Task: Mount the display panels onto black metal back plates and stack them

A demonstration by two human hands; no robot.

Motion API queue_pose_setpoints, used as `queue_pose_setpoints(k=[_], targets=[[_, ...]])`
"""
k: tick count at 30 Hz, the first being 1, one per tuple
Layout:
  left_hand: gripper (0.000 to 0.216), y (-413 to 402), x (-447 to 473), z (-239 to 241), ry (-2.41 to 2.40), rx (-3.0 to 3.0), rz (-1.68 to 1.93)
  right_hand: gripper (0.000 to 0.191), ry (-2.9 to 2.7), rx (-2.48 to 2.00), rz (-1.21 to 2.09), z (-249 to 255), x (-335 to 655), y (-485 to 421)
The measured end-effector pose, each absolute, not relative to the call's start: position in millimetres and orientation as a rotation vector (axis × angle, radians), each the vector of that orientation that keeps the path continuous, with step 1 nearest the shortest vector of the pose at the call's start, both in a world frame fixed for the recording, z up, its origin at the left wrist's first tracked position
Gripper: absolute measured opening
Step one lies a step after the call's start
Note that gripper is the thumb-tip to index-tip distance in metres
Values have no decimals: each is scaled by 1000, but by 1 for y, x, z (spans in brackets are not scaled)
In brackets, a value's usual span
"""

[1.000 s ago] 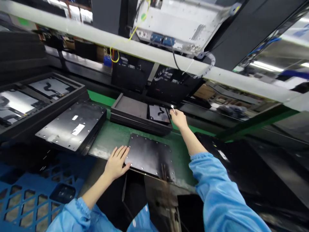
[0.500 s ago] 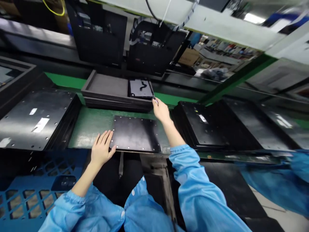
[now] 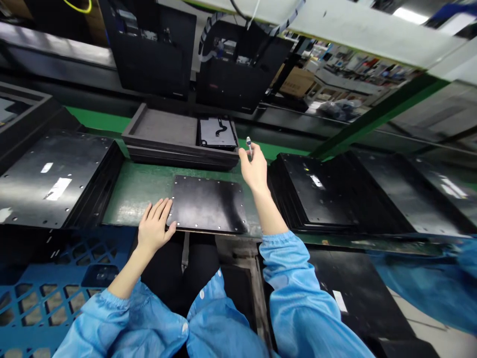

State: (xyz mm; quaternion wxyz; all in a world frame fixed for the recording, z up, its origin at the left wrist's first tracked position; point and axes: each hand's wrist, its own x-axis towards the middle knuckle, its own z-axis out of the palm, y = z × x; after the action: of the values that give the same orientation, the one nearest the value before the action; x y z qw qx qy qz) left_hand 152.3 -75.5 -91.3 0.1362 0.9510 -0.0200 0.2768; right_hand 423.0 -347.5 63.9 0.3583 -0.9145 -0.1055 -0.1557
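A flat black plate [image 3: 207, 204] with small holes along its edges lies on the green bench top in front of me. Fingers stretched out, my left hand [image 3: 154, 226] rests at the plate's left edge. My right hand [image 3: 255, 166] is raised beyond the plate's far right corner, its fingers closed round a slim silver-tipped tool [image 3: 249, 142] that points up. Most of that tool is hidden by the fingers, so its exact kind does not show. Beside the hand is a dark foam tray [image 3: 160, 127], holding a grey-and-black flat part [image 3: 218, 132] at its right end.
Stacks of black plates stand to the left [image 3: 55, 174] and right [image 3: 316, 189] on the green bench [image 3: 137, 186]. Dark panels [image 3: 238, 74] hang behind the tray. A blue crate [image 3: 48, 298] is below left. At far right a blue sleeve [image 3: 428, 283] shows, blurred.
My right hand has moved slightly up and away from the tray's right corner, and the tool in it now points up. My left hand stays at the plate's edge.
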Motion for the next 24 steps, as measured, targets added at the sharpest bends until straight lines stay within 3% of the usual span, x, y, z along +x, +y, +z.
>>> queue_pose_setpoints(k=[8, 24], targets=[[81, -74, 152, -93, -42, 2746, 774, 54, -301, -2624, -239, 70, 441, -336], [80, -76, 152, -92, -38, 2747, 788, 57, -471, -2585, -108, 68, 449, -343]])
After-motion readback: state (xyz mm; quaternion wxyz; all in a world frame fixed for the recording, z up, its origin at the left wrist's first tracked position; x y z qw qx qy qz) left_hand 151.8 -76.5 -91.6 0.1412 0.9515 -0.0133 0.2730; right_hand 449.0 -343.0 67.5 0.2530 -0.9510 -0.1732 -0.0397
